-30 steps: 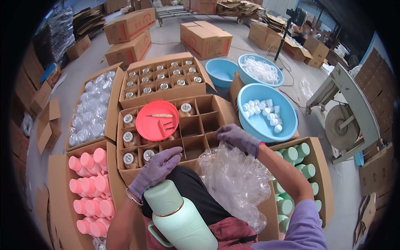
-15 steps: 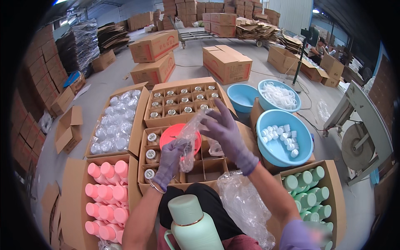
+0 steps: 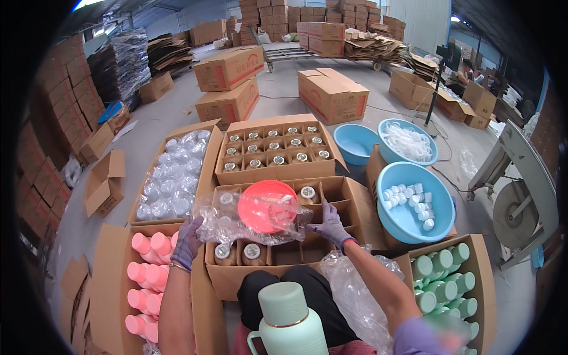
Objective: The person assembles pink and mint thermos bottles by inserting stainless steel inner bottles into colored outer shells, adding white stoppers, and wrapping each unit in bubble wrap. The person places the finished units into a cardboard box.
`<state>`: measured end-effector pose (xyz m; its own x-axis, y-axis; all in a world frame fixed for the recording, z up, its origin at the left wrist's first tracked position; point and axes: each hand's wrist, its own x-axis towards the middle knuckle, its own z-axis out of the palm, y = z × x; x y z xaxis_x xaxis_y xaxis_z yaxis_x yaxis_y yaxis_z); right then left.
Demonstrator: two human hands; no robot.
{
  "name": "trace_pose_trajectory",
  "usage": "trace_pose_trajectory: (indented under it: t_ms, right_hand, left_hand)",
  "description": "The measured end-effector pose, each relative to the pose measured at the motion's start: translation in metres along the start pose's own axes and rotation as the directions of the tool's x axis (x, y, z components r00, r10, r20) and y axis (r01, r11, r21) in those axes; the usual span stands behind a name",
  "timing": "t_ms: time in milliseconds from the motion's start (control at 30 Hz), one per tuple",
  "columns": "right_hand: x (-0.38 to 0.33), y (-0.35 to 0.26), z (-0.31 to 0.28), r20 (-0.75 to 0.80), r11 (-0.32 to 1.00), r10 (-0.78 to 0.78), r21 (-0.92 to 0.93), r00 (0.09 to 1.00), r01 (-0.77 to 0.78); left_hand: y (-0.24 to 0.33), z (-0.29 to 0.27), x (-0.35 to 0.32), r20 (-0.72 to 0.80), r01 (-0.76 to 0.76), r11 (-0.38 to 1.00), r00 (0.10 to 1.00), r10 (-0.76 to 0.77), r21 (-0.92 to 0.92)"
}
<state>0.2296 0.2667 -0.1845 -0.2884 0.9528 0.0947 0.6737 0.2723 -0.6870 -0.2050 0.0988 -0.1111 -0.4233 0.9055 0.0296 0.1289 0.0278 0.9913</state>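
A clear plastic bag (image 3: 228, 219) stretches sideways between my two gloved hands, over a divided carton (image 3: 242, 273) and partly across a red round bowl (image 3: 267, 195). My left hand (image 3: 188, 241) is closed on the bag's left end. At its other end my right hand (image 3: 332, 228) grips the plastic between thumb and fingers, index finger raised. Silver-topped bottles (image 3: 252, 253) stand in some of the carton's compartments; some show blurred through the film. A mint-green thermos jug (image 3: 293, 328) with a handle and a lid stands upright at my lap, touched by neither hand.
Pink-lidded bottles (image 3: 142, 273) fill a left carton, green-lidded bottles (image 3: 442, 260) a right one. Farther off are a carton of wrapped clear cups (image 3: 177, 171), another bottle carton (image 3: 272, 174), and blue basins (image 3: 387, 219) with white caps and rings. Loose plastic (image 3: 349, 290) lies by my right forearm.
My hands have moved apart, left hand to the left and right hand downward. The bunched bag is now spread wide between them. The view has shifted slightly.
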Motion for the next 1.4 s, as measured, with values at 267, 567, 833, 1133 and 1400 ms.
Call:
trace_pose_trajectory:
  t_ms: [267,567,833,1133,1400]
  right_hand:
    - [0.040,-0.059,0.074,0.115,0.984,-0.012,-0.176,0.993,0.032]
    - [-0.030,-0.111,0.072,0.284,0.845,-0.273,0.528,0.919,0.088]
    - [-0.038,-0.055,0.006,0.094,0.992,-0.058,0.116,0.994,0.046]
    - [-0.296,-0.129,-0.090,-0.204,0.827,-0.495,0.187,0.844,0.530]
    - [-0.435,-0.058,-0.099,0.402,0.714,-0.683,0.188,0.610,0.675]
  left_hand:
    - [0.004,0.111,-0.057,0.038,0.164,0.980,0.986,-0.161,-0.110]
    - [-0.009,0.171,-0.024,0.234,0.245,0.966,0.947,-0.220,-0.082]
    - [0.049,0.125,-0.117,0.095,-0.759,0.547,0.611,0.786,0.353]
    - [0.073,0.068,-0.327,0.218,-0.015,0.962,0.973,0.077,-0.273]
    - [0.095,0.006,-0.402,0.700,0.394,0.815,0.427,-0.572,0.426]
